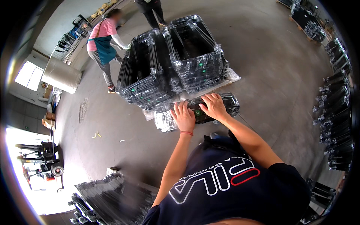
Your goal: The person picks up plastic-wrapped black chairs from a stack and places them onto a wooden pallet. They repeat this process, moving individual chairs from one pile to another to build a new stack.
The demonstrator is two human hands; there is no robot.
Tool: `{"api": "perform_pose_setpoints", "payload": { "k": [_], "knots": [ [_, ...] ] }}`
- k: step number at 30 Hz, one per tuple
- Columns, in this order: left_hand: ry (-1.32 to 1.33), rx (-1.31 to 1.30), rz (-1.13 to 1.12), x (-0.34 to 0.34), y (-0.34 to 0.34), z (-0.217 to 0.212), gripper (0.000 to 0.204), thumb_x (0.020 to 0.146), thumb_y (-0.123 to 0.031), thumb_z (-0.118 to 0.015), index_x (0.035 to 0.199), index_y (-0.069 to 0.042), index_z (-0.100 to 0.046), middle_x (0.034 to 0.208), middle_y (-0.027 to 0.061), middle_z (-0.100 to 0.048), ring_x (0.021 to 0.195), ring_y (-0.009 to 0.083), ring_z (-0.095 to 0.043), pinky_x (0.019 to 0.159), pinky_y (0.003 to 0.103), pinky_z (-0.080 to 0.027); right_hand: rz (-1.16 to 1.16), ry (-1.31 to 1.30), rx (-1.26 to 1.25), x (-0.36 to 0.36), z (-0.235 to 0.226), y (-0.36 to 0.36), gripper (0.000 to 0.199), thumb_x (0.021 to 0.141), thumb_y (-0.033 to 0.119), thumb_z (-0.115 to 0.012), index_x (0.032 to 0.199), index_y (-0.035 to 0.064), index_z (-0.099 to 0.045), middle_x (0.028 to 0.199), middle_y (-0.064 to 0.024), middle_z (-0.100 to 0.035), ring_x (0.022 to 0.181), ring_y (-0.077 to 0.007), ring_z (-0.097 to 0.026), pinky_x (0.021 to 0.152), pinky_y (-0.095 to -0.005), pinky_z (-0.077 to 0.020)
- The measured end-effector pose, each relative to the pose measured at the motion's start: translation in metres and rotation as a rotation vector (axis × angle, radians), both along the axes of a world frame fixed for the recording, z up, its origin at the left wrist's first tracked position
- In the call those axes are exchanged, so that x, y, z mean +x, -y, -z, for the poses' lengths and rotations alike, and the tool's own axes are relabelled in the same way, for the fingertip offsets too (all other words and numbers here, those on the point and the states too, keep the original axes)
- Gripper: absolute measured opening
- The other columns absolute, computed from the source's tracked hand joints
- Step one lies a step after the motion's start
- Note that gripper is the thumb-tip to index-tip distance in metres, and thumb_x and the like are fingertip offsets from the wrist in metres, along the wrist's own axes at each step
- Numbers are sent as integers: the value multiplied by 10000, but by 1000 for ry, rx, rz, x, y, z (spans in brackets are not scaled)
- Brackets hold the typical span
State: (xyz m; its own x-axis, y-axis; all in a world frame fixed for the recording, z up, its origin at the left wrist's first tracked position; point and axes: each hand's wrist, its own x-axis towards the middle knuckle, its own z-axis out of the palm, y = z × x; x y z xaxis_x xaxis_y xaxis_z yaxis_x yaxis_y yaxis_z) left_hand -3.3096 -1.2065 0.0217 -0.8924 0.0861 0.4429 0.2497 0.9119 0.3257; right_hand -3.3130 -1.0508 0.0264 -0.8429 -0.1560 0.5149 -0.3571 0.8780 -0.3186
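Just in front of me is a long black bundle (230, 104) wrapped in shiny clear film, with a green round sticker near its middle. My left hand (183, 117) lies on its top left of the sticker, fingers stretched toward the far edge; a red cord circles that wrist. On the right half rests my right hand (215, 107), fingers extended and thumb apart. Neither hand is visibly wrapped round the bundle. Right behind it, two tall stacks of film-wrapped black frames, a left stack (140, 92) and a right stack (198, 71), stand side by side on a film-covered base.
A person in a pink top and teal apron (105, 50) touches the left stack; another person (152, 13) stands beyond. Wrapped black goods (112, 195) lie at lower left, more black stacks (337, 112) along the right. A large pale roll (62, 75) and a forklift (41, 161) are left.
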Motion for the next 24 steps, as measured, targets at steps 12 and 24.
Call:
{"api": "perform_pose_setpoints", "payload": {
  "k": [12, 24],
  "knots": [
    [17, -3, -10, 0, -3, -2, 338, 752, -124, -458, 1086, -93, -496, 1141, 36, -483, 1196, 258, -321, 1003, 481, -139, 3, -36, 21, -1, 3, -2, 283, 750, 307, -559, 852, 44, -546, 832, -69, -538, 852, -225, -477, 782, -341, -368],
    [25, 10, 3, -2, -1, -7, 337, 739, -119, -474, 1074, -91, -494, 1136, 45, -481, 1185, 270, -329, 1000, 496, -131, -1, -34, 31, -4, -1, -1, 293, 759, 324, -552, 849, 45, -545, 816, -75, -535, 833, -223, -484, 770, -342, -373]
  ]
}}
